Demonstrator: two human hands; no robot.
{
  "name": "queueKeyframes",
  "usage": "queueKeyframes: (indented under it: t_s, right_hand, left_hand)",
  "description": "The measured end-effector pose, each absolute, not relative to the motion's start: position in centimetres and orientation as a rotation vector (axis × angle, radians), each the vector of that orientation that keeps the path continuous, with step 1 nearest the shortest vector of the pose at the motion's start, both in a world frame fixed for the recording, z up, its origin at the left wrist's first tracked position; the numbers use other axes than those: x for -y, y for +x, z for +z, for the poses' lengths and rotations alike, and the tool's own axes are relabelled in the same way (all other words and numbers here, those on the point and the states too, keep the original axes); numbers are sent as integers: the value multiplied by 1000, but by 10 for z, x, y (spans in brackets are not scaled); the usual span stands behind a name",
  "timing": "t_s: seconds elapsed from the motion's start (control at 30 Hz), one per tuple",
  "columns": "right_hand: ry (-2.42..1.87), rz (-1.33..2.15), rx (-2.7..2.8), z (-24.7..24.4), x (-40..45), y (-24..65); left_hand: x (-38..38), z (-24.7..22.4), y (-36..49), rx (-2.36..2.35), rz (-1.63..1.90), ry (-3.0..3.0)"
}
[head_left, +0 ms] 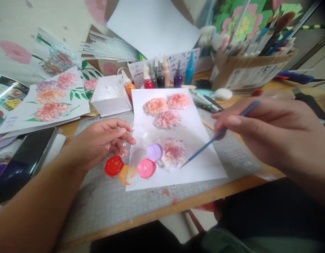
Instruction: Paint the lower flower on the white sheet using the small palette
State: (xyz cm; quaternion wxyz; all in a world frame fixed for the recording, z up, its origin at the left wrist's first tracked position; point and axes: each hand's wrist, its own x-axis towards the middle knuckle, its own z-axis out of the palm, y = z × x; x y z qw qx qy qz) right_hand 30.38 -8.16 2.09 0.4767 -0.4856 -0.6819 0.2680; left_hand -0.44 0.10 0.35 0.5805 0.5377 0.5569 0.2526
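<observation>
In my right hand (273, 130) is a thin blue paintbrush (212, 140), its tip low over the white paper (199, 119), by the lower edge of a pinkish flower painting (174, 151). Whether the tip touches the paper I cannot tell. My left hand (107, 140) grips the left side of a clear round paint palette (139, 151), which overlaps the paper's left part. Its wells hold red paint (114, 166), orange paint (127, 174), pink paint (146, 168) and lilac paint (155, 152). Several orange and pink flower clusters (167, 119) are higher on the sheet.
A grey cutting mat (107, 207) lies under the paper. Behind stand several paint bottles (159, 75) and a white box (111, 103). A cardboard box (253, 72) of brushes is at the back right. Finished flower paintings (57, 98) and a dark phone-like object (33, 154) are left.
</observation>
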Motion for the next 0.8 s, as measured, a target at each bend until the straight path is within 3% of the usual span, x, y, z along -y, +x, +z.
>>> queueKeyframes:
  t_s: [0.17,0.8]
  right_hand:
    - [-1222,541,1737,21,82,307]
    - [-1260,687,1625,13,75,313]
  left_hand:
    - [-1,5,-2,-1330,590,1264]
    - [1,10,0,-1368,524,1245]
